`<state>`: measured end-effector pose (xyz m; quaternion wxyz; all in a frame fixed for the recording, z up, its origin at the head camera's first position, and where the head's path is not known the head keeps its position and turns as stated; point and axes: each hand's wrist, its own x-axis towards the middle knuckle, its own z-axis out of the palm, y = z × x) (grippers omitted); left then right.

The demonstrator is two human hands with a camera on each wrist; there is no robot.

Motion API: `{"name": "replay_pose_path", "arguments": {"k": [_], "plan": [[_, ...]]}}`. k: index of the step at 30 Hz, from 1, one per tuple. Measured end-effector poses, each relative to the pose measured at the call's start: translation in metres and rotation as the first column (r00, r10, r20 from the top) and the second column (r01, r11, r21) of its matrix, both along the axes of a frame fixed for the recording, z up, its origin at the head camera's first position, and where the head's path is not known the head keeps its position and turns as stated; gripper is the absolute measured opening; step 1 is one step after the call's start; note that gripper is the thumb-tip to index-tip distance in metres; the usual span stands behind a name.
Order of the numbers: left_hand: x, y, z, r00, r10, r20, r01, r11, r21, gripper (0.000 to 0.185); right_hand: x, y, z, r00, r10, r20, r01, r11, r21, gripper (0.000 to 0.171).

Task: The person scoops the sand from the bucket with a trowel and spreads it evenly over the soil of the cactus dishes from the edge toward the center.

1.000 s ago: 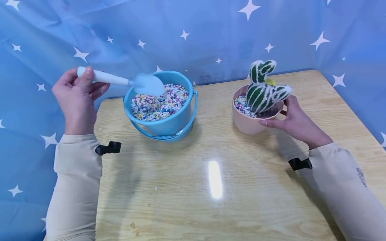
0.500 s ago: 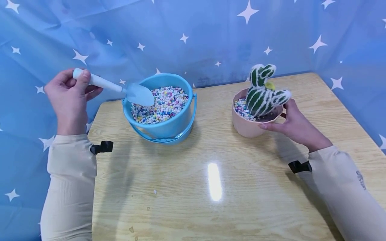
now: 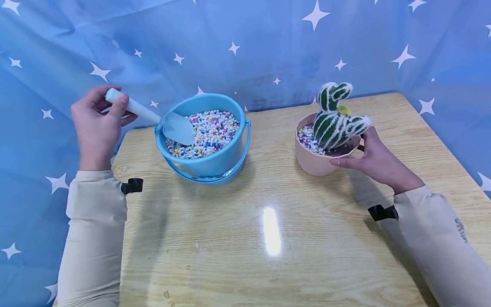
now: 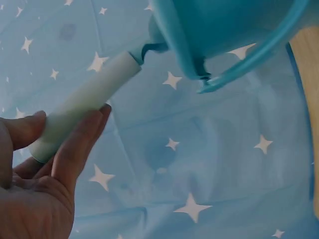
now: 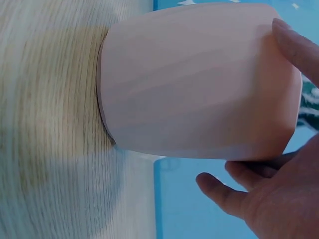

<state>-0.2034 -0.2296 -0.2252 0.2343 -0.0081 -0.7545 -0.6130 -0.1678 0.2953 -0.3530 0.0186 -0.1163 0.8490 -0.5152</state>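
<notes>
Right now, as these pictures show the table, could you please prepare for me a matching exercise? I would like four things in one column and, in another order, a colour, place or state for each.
Things
1. trowel
2. bucket
3. flowerpot
4. cactus

Descriptions
A. pink, gripped at its rim by the right hand
B. green with white stripes
C. held up by its handle in the left hand
D. blue, standing on the table, colourful pebbles inside

Right pairs: 1-C, 2-D, 3-A, 4-B
</notes>
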Motion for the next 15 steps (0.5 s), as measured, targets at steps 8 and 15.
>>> {"name": "replay_pose_path", "arguments": {"k": [8,15], "plan": [[-0.008,-0.012,-0.024,0.996,-0.085,0.016,0.077,0.958,0.277,0.025,0.000,0.001,-0.002,1.000,-0.007,0.012,0.007,1.000,0.023,0.099],[-0.013,-0.016,-0.037,0.995,-0.091,0.048,0.065,0.917,0.394,0.029,0.000,-0.001,-0.002,1.000,-0.013,-0.017,0.013,1.000,0.011,0.099]]}}
